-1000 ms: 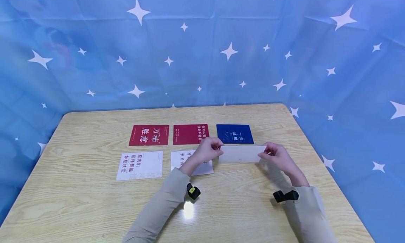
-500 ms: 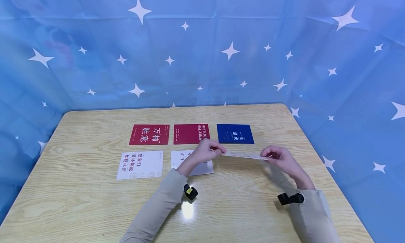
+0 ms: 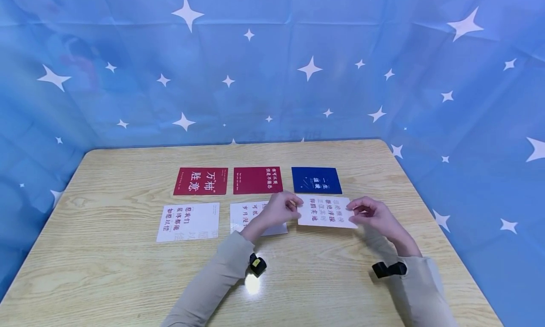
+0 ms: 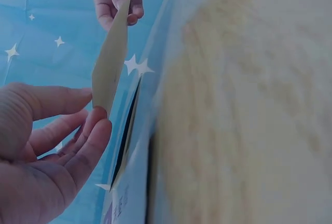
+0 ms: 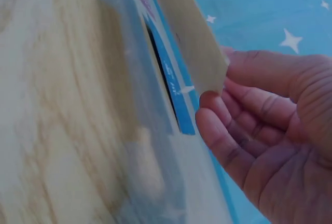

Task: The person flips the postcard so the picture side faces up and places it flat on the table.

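In the head view, a white card (image 3: 327,210) with printed characters faces up between the two hands. My left hand (image 3: 276,212) pinches its left end between thumb and fingers, as the left wrist view also shows. At the opposite end my right hand (image 3: 379,219) pinches the card the same way. Both wrist views show the card (image 5: 194,37) held above the table, apart from it. Just behind it lies a blue card (image 3: 316,180). Under my left forearm and hand, another white card (image 3: 243,218) is partly covered.
Two red cards (image 3: 201,181) lie in the back row, left of the blue one. A further white card (image 3: 187,222) lies at the front left. The wooden table (image 3: 127,279) meets a blue starred curtain (image 3: 272,95) behind it.
The held card has turned from its nearly blank side, through almost edge-on, to its printed face. Both hands have kept their pinch on it. The other cards have stayed put.
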### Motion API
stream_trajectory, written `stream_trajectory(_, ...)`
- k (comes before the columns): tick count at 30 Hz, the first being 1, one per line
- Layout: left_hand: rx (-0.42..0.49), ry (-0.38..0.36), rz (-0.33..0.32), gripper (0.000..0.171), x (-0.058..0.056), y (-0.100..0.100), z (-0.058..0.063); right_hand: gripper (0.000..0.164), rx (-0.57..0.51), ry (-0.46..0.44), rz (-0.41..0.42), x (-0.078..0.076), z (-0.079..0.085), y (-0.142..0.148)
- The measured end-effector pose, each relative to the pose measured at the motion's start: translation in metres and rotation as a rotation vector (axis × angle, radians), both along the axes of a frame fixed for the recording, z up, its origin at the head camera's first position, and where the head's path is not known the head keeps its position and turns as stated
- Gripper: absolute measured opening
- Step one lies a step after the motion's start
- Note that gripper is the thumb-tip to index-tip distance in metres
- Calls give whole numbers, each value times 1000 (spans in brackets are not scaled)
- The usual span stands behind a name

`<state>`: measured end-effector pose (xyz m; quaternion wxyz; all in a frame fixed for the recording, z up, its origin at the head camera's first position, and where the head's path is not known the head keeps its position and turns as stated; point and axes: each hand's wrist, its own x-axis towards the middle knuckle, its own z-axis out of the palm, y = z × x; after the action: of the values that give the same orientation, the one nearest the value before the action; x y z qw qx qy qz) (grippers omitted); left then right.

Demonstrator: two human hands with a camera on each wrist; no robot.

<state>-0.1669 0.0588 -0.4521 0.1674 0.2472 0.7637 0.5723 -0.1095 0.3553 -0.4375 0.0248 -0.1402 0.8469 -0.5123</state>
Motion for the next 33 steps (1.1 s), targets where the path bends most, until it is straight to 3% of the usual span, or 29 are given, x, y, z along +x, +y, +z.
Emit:
stream_trajectory(9, -103, 79, 39, 32, 5, 8, -4, 38, 51, -34, -9, -1, -3, -3)
stream_trajectory(17, -209, 99, 43, 33, 6, 12, -4, 43, 105, -105, -29, -1, -6, -4)
stream_trajectory(26, -254, 136, 27, 35, 7, 13, -2, 44, 198, -57, 17, -2, -6, -5)
stream_trajectory(33, -372, 169, 33, 34, 9, 19, 3, 39, 263, -8, 13, -3, -5, -10)
